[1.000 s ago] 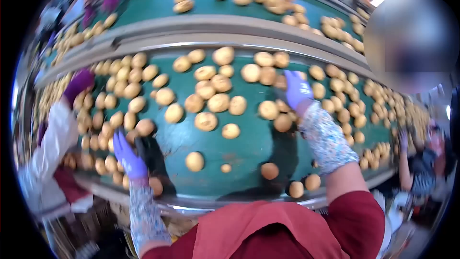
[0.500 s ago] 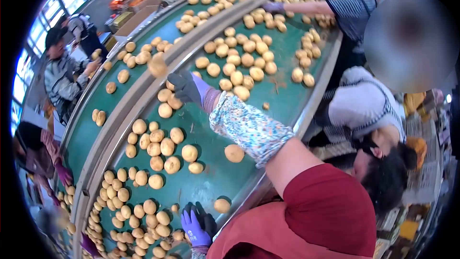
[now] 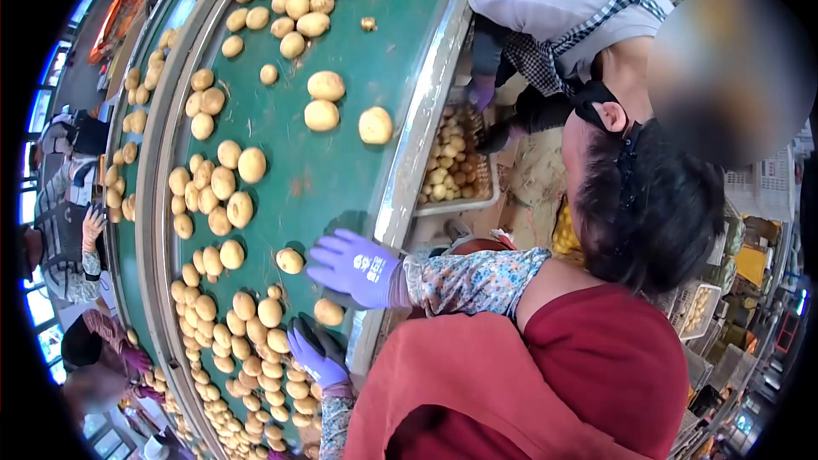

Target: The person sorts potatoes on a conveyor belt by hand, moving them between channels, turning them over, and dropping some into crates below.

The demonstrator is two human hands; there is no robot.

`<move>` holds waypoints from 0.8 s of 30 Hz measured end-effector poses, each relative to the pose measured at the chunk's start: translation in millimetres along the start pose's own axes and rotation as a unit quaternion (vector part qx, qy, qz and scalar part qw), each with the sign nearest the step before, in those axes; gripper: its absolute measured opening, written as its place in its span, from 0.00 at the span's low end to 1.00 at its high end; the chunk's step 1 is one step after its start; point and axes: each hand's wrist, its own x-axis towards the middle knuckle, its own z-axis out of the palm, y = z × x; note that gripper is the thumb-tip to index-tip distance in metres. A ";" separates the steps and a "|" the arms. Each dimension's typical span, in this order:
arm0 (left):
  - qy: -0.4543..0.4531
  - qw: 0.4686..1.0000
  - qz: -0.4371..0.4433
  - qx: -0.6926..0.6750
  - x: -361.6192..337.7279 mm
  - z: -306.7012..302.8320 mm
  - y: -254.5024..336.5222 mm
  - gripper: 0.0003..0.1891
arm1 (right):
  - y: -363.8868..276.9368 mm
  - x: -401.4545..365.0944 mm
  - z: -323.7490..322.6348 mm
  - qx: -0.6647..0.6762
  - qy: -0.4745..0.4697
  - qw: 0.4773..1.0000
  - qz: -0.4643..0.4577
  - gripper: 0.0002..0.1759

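My right hand [image 3: 354, 268], in a purple and dark glove, hovers over the near side of the green belt [image 3: 298, 179], fingers spread, with no potato visible in it. One potato [image 3: 290, 261] lies just beyond its fingertips and another [image 3: 329, 312] lies between my two hands. Lower down, my left hand [image 3: 315, 353] is low at the belt with its fingers apart, beside a dense group of potatoes [image 3: 251, 366]. Its palm side is hidden. Farther up the belt are three larger potatoes, one of them [image 3: 375, 125] near the metal edge.
A metal rail [image 3: 394, 204] borders the belt on my side, and a divider [image 3: 153, 204] separates it from a second belt. A co-worker [image 3: 571, 0] bends beside a crate of potatoes [image 3: 494, 192] at the right. Other people stand beyond the far belt.
My right hand has come back from the far divider, where a blurred potato was in the air, to the near side. The view has turned, and my left hand stays near the potatoes.
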 end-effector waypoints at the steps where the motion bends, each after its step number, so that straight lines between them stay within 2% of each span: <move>1: -0.004 1.000 0.001 0.013 -1.0 -3.0 2.8 0.25 | -2.9 -4.0 2.3 0.005 0.022 0.999 0.023 0.25; 4: -0.017 0.998 0.001 0.052 -7.0 -14.6 8.8 0.26 | -13.2 -14.7 14.4 0.004 0.069 0.997 0.023 0.26; 6: -0.025 0.999 0.022 0.039 -16.7 -21.1 -21.3 0.27 | -23.2 -17.4 22.9 0.003 0.095 0.995 0.025 0.25; 10: -0.010 0.998 0.006 -0.055 -32.3 -26.6 -41.0 0.27 | -43.1 -21.8 36.7 0.013 0.058 0.998 0.033 0.23; 13: 0.029 0.998 0.043 -0.035 -47.4 -31.6 -65.3 0.27 | -60.8 -22.3 46.4 -0.007 0.045 0.999 0.025 0.23; 17: 0.022 0.983 0.078 0.162 -59.3 -57.1 -68.2 0.29 | -79.7 -21.3 69.8 -0.051 0.024 0.998 0.033 0.18; 19: 0.031 0.979 0.087 0.180 -62.6 -57.6 -80.9 0.26 | -85.6 -22.1 85.1 -0.035 0.055 0.997 0.035 0.12; 21: 0.045 0.984 0.067 0.156 -76.9 -64.7 -92.1 0.24 | -99.0 -21.7 83.7 -0.004 0.048 0.998 0.035 0.09; 22: 0.052 0.978 0.083 0.183 -83.0 -67.9 -107.4 0.24 | -100.8 -23.5 100.5 0.002 0.141 0.990 0.007 0.08; 24: 0.065 0.980 0.051 0.180 -97.6 -69.0 -129.3 0.27 | -115.5 -21.1 96.9 -0.047 0.002 0.998 0.052 0.14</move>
